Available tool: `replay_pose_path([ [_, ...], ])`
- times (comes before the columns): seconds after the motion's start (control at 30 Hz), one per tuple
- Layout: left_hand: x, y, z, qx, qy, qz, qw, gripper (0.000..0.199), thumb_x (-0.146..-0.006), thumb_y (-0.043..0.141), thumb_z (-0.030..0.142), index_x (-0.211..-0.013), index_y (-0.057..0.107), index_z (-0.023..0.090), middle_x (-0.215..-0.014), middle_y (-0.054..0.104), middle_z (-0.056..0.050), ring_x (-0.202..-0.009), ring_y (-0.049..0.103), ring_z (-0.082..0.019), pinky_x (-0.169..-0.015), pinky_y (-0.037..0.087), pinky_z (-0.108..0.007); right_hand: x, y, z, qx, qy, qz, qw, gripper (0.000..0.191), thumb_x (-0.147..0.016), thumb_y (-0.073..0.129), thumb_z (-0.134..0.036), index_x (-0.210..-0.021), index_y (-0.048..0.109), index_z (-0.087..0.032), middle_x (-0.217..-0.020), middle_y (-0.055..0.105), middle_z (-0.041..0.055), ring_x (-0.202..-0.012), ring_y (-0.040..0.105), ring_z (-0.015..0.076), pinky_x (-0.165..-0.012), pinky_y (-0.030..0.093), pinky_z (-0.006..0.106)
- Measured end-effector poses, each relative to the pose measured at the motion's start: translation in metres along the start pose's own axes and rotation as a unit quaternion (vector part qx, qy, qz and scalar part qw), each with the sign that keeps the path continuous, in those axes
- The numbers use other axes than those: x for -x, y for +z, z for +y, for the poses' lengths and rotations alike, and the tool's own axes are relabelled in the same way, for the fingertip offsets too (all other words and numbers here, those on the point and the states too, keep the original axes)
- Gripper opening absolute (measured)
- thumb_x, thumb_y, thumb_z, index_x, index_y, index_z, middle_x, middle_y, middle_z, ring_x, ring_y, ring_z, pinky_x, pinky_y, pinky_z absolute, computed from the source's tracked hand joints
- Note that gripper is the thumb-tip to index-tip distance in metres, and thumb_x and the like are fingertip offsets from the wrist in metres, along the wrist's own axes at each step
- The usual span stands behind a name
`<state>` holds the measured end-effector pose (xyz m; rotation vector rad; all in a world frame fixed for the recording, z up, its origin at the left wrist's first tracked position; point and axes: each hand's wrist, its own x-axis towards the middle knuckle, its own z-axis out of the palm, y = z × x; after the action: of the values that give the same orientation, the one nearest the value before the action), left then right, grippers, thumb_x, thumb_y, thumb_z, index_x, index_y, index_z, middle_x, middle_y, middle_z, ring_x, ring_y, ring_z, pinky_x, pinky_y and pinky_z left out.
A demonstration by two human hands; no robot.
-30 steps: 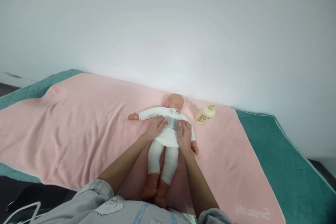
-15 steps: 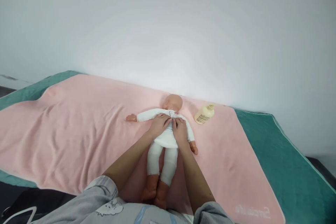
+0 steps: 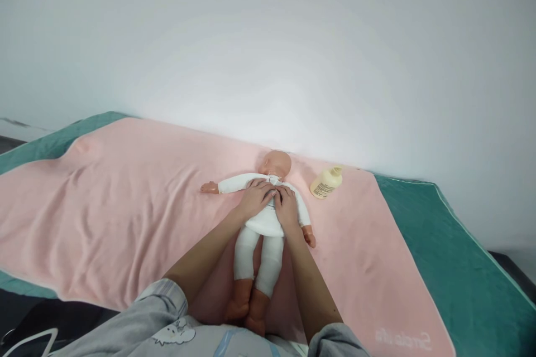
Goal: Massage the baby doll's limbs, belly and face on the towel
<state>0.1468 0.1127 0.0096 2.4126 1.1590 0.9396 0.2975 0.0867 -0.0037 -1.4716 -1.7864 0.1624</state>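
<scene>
The doll (image 3: pixel 264 224) lay beneath our hands, which had moved inward from apart on its chest until they nearly met. We rested the left hand (image 3: pixel 255 199) and right hand (image 3: pixel 287 209) flat there, fingers loosely extended. Near the doll was a cream bottle (image 3: pixel 325 183); under it, a pink blanket (image 3: pixel 355 251) over green cloth (image 3: pixel 435 228); beyond its head, a pale wall (image 3: pixel 268 50).
</scene>
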Motion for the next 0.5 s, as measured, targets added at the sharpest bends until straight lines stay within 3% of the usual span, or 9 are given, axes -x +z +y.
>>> replay_pose_path([
  [0.2,0.0011,-0.0005,-0.0001,0.002,0.004,0.002,1.000,0.028,-0.097,0.043,0.034,-0.113,0.063,0.022,-0.117,0.066,-0.004,-0.120,0.046,-0.025,-0.104,0.033,-0.045,0.0004,0.0006,0.0006,0.003,-0.002,-0.005,1.000,0.034,-0.095,0.036,-0.027,-0.110,0.064,-0.015,-0.110,0.063,0.0123,-0.107,0.053,0.0248,-0.097,0.040,0.042],
  [0.37,-0.0011,0.0010,-0.0022,-0.001,0.003,0.025,1.000,0.032,-0.096,0.045,0.036,-0.119,0.058,0.019,-0.127,0.058,-0.007,-0.121,0.046,-0.024,-0.103,0.036,-0.042,0.0006,0.0014,0.0016,0.013,-0.005,-0.009,1.000,0.037,-0.095,0.035,-0.025,-0.121,0.058,-0.014,-0.124,0.059,0.0126,-0.117,0.049,0.0244,-0.102,0.036,0.042],
  [0.5,-0.0060,0.0040,-0.0051,-0.042,-0.013,0.009,0.999,0.033,-0.096,0.044,0.037,-0.122,0.058,0.022,-0.134,0.053,-0.008,-0.124,0.043,-0.026,-0.103,0.037,-0.044,-0.0015,0.0018,0.0025,0.032,-0.001,-0.027,0.999,0.039,-0.095,0.034,-0.026,-0.125,0.057,-0.015,-0.129,0.057,0.0119,-0.119,0.047,0.0242,-0.104,0.035,0.042],
])
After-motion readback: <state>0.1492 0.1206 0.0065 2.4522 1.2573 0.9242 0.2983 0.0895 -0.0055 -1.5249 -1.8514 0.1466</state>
